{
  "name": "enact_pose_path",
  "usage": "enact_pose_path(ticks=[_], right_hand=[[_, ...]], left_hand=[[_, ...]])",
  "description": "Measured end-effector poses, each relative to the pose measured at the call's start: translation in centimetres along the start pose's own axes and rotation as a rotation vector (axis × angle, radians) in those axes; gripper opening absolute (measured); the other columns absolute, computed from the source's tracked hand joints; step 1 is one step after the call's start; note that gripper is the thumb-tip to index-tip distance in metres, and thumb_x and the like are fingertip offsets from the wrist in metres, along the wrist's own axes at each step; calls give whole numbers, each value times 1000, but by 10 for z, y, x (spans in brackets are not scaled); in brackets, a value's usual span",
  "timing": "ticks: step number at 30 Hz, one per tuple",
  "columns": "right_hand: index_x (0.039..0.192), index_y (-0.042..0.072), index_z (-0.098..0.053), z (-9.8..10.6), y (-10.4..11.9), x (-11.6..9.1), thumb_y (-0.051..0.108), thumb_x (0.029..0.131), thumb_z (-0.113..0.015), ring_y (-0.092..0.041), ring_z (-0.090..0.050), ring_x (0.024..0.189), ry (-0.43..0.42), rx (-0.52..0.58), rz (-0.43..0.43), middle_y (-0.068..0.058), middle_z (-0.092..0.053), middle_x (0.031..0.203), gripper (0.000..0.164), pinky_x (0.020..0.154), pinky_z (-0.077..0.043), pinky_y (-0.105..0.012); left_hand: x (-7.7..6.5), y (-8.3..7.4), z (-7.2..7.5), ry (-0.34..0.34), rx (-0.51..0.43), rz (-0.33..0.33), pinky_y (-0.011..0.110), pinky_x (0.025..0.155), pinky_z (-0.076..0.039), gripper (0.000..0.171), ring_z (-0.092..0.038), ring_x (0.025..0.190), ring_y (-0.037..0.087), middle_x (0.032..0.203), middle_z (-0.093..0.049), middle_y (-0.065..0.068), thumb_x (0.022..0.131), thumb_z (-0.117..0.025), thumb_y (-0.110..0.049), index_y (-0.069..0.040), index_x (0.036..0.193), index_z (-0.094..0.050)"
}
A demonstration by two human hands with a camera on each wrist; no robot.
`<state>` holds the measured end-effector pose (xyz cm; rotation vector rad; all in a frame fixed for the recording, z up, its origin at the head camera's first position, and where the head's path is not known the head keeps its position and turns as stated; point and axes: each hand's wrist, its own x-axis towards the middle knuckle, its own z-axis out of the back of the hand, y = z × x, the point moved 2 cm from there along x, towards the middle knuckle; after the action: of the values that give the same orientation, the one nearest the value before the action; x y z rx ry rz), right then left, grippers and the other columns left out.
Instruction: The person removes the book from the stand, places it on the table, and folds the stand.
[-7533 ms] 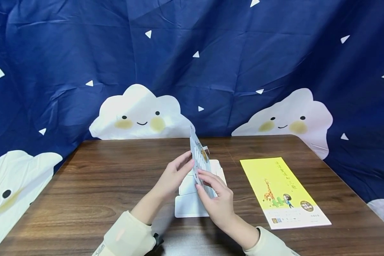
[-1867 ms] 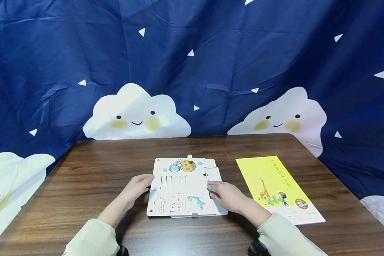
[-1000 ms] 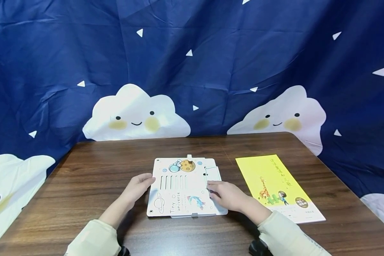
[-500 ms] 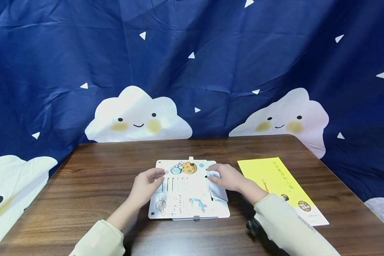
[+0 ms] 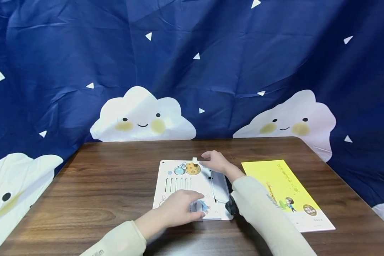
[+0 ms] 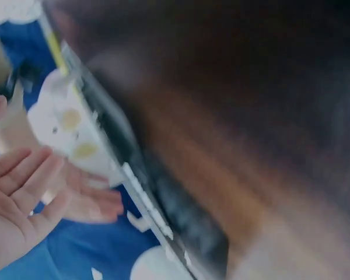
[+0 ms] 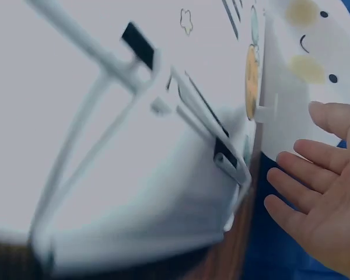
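A white book stand (image 5: 200, 185) printed with a planet, an astronaut and "Tiny universe" lies flat on the table. A small white clip (image 5: 195, 160) sticks out from its far edge. On its right part is a pale grey panel (image 5: 219, 186), bordered by dark slots. My left hand (image 5: 179, 209) hovers over the near part of the stand, thumb and fingers spread; the left wrist view shows this left hand (image 6: 14, 210) grasping nothing. Beside the clip, at the far edge, is my right hand (image 5: 217, 161). In the right wrist view that right hand (image 7: 321, 181) has extended fingers, apart from the stand.
A yellow and white book (image 5: 286, 192) with a giraffe drawing lies to the right, partly behind my right sleeve (image 5: 262, 206). The brown wooden table (image 5: 115, 177) ends before a blue curtain (image 5: 192, 71) with cloud faces.
Earlier I held the stand raised and partly folded; it then lay flat. My right hand has moved from its right side to its far edge, my left from its left edge towards the near middle.
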<state>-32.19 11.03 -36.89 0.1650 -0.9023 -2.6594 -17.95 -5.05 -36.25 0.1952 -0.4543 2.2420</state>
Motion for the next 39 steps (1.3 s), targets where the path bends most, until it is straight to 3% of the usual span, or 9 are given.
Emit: enact_pose_path(ticks=[4, 8, 12, 18, 25, 39], right_hand=[[124, -4, -54, -9, 0, 11, 20, 92, -54, -32, -51, 121, -21, 28, -78, -20, -57, 126, 41, 102, -42, -42], [125, -3, -54, -13, 0, 17, 19, 93, -52, -32, -49, 123, -36, 69, -127, -19, -57, 128, 39, 103, -40, -42], [125, -3, -54, -18, 1, 19, 16, 93, -51, -33, -50, 122, -27, 106, -126, -20, -56, 128, 38, 103, -41, -42], [127, 0, -54, -25, 4, 21, 16, 94, -50, -32, -47, 126, -8, 147, -144, -18, -54, 131, 38, 105, -38, -43], [129, 4, -54, -30, 5, 21, 18, 94, -51, -30, -45, 127, -10, 134, -158, -15, -54, 133, 38, 106, -36, -44], [129, 3, -54, -32, 7, 18, 13, 94, -49, -31, -46, 127, -9, 125, -141, -15, -55, 132, 37, 106, -37, -45]], left_hand=[[3, -8, -9, 36, 130, -98, 23, 83, -51, 39, -65, 88, 9, 98, -69, 0, 79, -69, -33, -5, 107, -64], [5, -10, -14, 66, 239, -129, 22, 78, -51, 38, -63, 82, 5, 95, -68, -4, 76, -72, -36, -9, 103, -64], [6, -11, -18, 78, 289, -137, 20, 73, -51, 28, -63, 77, 5, 91, -67, -5, 75, -74, -28, -12, 95, -65], [7, -12, -17, 71, 301, -134, 19, 71, -51, 19, -63, 76, 5, 87, -67, -5, 74, -74, -19, -11, 89, -64], [7, -10, -16, 114, 284, -82, 18, 75, -51, 21, -64, 81, 4, 91, -68, -5, 75, -73, -19, -11, 93, -66], [6, -10, -15, 129, 312, -96, 18, 74, -50, 20, -62, 77, 3, 88, -66, -7, 76, -73, -20, -12, 92, -66]])
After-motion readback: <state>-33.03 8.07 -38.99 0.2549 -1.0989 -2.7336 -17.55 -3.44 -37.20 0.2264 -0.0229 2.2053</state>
